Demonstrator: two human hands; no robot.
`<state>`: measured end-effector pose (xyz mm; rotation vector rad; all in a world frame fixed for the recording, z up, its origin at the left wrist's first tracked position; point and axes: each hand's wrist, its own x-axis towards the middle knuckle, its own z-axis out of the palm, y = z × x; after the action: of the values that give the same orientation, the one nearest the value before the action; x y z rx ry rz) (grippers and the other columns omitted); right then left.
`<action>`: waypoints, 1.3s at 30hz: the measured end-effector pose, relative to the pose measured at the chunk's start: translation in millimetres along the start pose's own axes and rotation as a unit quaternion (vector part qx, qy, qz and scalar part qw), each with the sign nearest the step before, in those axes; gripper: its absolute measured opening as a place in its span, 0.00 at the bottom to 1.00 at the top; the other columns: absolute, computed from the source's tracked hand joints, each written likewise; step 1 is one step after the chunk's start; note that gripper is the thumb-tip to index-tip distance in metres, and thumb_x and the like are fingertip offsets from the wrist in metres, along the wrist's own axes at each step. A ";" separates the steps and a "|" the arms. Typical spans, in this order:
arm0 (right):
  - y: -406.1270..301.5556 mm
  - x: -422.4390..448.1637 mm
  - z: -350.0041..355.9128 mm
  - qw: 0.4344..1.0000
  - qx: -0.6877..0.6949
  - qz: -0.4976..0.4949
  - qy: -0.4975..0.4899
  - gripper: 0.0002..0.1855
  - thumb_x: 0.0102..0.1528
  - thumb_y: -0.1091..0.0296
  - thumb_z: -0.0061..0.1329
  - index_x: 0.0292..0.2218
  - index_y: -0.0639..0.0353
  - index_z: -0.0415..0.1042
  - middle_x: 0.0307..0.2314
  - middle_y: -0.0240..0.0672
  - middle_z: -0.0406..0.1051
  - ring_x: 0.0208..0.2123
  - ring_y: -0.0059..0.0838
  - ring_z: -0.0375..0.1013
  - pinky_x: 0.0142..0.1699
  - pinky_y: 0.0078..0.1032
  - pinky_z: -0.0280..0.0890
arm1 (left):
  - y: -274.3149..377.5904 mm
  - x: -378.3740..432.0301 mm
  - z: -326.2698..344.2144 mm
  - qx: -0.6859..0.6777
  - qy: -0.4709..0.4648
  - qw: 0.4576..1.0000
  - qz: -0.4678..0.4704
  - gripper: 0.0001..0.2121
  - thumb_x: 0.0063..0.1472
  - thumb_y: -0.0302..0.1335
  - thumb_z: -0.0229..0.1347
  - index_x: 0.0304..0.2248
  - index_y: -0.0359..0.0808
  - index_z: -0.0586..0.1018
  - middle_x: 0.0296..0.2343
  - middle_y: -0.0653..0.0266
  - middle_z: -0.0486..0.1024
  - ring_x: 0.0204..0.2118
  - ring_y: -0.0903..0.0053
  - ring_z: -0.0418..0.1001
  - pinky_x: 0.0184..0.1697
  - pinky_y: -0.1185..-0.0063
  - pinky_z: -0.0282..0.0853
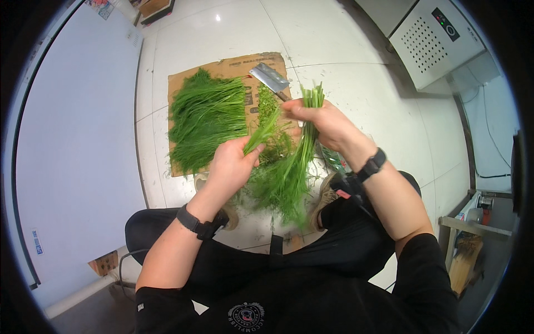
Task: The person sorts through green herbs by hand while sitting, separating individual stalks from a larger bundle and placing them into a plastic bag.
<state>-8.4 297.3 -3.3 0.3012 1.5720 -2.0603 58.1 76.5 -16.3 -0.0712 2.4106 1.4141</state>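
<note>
A bunch of feathery green herb, like dill or fennel fronds, hangs from my right hand, its stem ends pointing up. My left hand pinches a smaller green piece between thumb and fingers, just left of that bunch. On a flattened cardboard sheet on the floor lies a wide pile of the same herb, stems to the right. A cleaver rests at the cardboard's upper right, its handle towards my right hand. Chopped stem bits lie below the blade, with loose trimmings nearer me.
A white chest-like appliance stands along the left. At the upper right is a metal appliance with a perforated panel. A low shelf stands at the right. My shoes are close to the trimmings on the tiled floor.
</note>
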 end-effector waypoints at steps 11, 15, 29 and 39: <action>31.6 8.9 -4.5 0.998 0.050 0.032 0.000 0.13 0.59 0.67 0.45 0.43 0.66 0.70 0.34 0.34 0.72 0.32 0.19 0.70 0.30 0.15 0.61 | 9.5 4.0 -7.9 -0.220 -0.051 0.974 -0.033 0.11 0.63 0.32 0.52 0.35 0.32 0.77 0.18 0.74 0.71 0.12 0.92 0.55 0.14 0.89 0.49; 33.0 -1.5 9.9 0.983 0.152 0.031 -0.094 0.17 0.58 0.61 0.49 0.45 0.62 0.69 0.38 0.34 0.71 0.38 0.20 0.70 0.32 0.17 0.62 | 4.1 7.1 -2.5 -0.143 -0.033 0.989 0.009 0.09 0.63 0.31 0.52 0.35 0.33 0.78 0.18 0.73 0.71 0.15 0.89 0.59 0.18 0.86 0.54; 33.6 1.1 6.5 0.991 0.107 -0.023 -0.072 0.14 0.58 0.58 0.48 0.39 0.59 0.70 0.37 0.37 0.73 0.32 0.20 0.68 0.32 0.17 0.64 | 5.2 -0.2 3.6 0.090 0.013 0.990 0.112 0.15 0.56 0.28 0.56 0.43 0.32 0.76 0.32 0.58 0.78 0.33 0.68 0.76 0.37 0.74 0.71; 16.5 7.3 -13.2 0.985 0.159 -0.019 -0.065 0.11 0.61 0.58 0.42 0.36 0.56 0.70 0.44 0.39 0.71 0.43 0.26 0.69 0.46 0.27 0.64 | 13.3 9.7 -46.6 -0.256 0.018 0.965 -0.050 0.15 0.64 0.33 0.49 0.45 0.31 0.72 0.33 0.66 0.77 0.13 0.93 0.52 0.15 0.90 0.50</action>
<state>-7.5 304.7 -24.4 0.2455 1.1792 -2.3097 33.7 44.6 12.5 -0.3406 1.9720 1.9593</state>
